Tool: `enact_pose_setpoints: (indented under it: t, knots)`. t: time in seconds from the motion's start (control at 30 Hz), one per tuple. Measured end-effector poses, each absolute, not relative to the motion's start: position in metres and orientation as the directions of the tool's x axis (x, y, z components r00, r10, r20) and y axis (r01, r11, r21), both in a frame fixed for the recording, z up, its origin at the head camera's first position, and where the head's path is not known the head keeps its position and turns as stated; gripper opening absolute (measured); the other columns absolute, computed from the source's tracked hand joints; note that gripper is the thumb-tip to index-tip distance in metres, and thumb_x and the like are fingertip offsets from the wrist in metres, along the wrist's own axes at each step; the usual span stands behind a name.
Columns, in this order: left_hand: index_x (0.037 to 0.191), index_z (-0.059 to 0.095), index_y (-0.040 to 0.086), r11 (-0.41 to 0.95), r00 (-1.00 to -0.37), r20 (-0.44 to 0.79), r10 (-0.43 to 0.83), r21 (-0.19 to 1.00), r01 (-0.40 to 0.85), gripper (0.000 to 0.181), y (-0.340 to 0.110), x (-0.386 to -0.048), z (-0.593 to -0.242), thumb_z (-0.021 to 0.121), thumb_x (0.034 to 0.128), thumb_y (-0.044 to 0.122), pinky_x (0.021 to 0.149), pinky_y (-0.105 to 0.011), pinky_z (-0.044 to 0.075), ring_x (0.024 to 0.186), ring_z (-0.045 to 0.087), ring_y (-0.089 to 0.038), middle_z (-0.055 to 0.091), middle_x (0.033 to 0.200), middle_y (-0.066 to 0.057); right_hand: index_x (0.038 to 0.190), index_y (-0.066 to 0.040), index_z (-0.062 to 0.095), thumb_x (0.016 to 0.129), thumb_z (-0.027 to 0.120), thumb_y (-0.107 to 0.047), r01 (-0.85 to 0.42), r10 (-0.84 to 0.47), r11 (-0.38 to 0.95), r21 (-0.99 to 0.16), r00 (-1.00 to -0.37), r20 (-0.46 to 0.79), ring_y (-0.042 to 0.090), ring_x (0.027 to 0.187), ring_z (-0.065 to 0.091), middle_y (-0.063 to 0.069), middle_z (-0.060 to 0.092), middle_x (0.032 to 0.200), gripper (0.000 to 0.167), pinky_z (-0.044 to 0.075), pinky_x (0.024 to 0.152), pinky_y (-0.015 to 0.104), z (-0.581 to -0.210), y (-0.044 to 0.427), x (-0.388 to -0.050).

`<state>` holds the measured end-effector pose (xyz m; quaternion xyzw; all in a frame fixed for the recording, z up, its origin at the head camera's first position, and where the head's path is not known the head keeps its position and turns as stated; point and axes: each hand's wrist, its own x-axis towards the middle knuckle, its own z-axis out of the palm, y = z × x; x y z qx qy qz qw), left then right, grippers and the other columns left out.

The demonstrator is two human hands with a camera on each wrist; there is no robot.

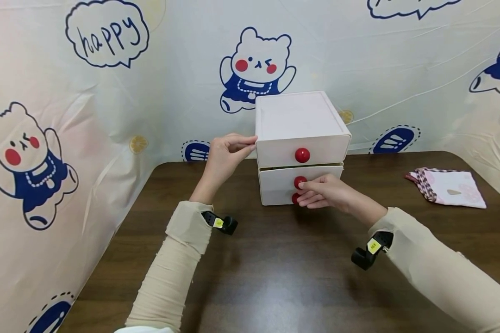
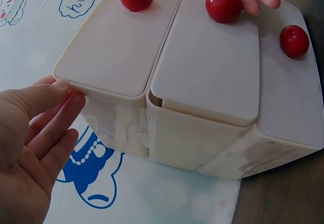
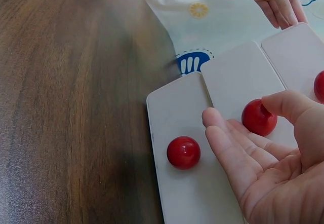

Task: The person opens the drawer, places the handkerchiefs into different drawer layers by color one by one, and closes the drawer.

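A small white drawer cabinet stands at the back of the table, with three drawers, each bearing a round red knob. The middle drawer sticks out slightly, with a narrow gap along its edge. My left hand holds the cabinet's upper left front corner between thumb and fingers. My right hand pinches the middle knob, thumb on one side and fingers on the other. Beside those fingers is the bottom knob. The top knob stands free above.
A folded white and pink cloth with a patterned border lies at the right on the dark wooden table. Behind the table hangs a pale printed curtain with bear drawings. A thin white cord runs across it at the right.
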<state>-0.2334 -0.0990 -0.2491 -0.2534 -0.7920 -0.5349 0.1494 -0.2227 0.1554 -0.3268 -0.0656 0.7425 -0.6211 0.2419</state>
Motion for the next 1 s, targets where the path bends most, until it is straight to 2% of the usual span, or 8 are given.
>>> enact_pose_setpoints:
  t: [0.2, 0.47, 0.67, 1.0]
  knots:
    - [0.102, 0.066, -0.007, 0.316, -0.818, 0.521, 0.243, 0.755, 0.574, 0.020, -0.099, -0.235, -0.251, 0.065, 0.0821, -0.004, 0.074, -0.022, 0.052, 0.088, 0.063, -0.026, 0.065, 0.097, -0.019, 0.116, 0.018, 0.050, 0.094, 0.054, -0.024, 0.205, -0.396, 0.218, -0.954, -0.875, -0.279, 0.024, 0.083, 0.067, 0.022, 0.066, 0.095, 0.047, 0.050, 0.081, 0.040, -0.328, 0.154, -0.226]
    - [0.101, 0.069, -0.001, 0.295, -0.811, 0.533, 0.242, 0.756, 0.585, 0.020, -0.103, -0.259, -0.270, 0.068, 0.0813, 0.001, 0.073, -0.023, 0.053, 0.085, 0.064, -0.021, 0.066, 0.096, -0.014, 0.117, 0.019, 0.048, 0.094, 0.053, -0.023, 0.210, -0.394, 0.206, -0.956, -0.876, -0.277, 0.024, 0.083, 0.067, 0.022, 0.066, 0.095, 0.048, 0.053, 0.077, 0.037, -0.327, 0.155, -0.230]
    - [0.100, 0.071, 0.003, 0.285, -0.795, 0.554, 0.247, 0.743, 0.606, 0.019, -0.105, -0.261, -0.272, 0.069, 0.0811, 0.006, 0.074, -0.024, 0.053, 0.083, 0.064, -0.015, 0.067, 0.094, -0.009, 0.114, 0.021, 0.049, 0.094, 0.053, -0.021, 0.214, -0.404, 0.209, -0.954, -0.870, -0.284, 0.025, 0.082, 0.067, 0.022, 0.067, 0.091, 0.047, 0.053, 0.076, 0.037, -0.327, 0.154, -0.233]
    - [0.100, 0.071, 0.003, 0.280, -0.790, 0.560, 0.249, 0.740, 0.612, 0.019, -0.105, -0.260, -0.272, 0.069, 0.0813, 0.005, 0.073, -0.025, 0.053, 0.082, 0.063, -0.014, 0.067, 0.093, -0.009, 0.114, 0.021, 0.049, 0.094, 0.053, -0.022, 0.203, -0.414, 0.223, -0.953, -0.866, -0.281, 0.026, 0.085, 0.067, 0.022, 0.067, 0.092, 0.048, 0.052, 0.078, 0.039, -0.327, 0.156, -0.235]
